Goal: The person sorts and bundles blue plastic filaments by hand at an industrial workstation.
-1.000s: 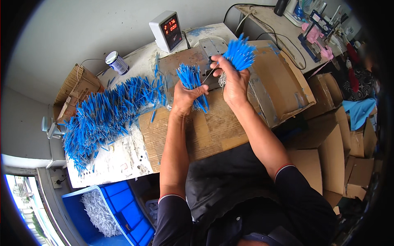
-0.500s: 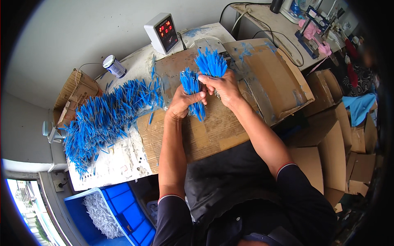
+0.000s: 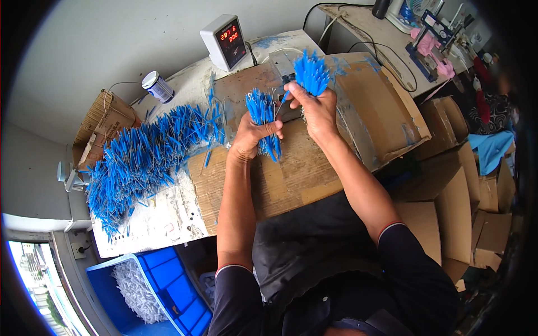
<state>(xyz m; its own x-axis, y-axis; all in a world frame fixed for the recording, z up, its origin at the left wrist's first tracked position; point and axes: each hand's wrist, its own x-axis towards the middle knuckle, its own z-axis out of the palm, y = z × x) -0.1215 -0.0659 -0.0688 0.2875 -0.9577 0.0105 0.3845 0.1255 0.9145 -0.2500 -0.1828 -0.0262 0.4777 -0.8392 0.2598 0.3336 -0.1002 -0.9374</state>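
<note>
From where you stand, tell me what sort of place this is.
Probably a small workshop: thin blue pieces heaped on a worn table, a blue bin of white parts, and a box with a red digital display.

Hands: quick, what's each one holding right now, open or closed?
Left hand: closed around a bundle of thin blue pieces.
Right hand: closed around a second blue bundle; a single piece seems pinched too.

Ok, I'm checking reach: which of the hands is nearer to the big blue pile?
Left. The left hand is just beyond the right end of the blue pile; the right hand is farther right.
</note>
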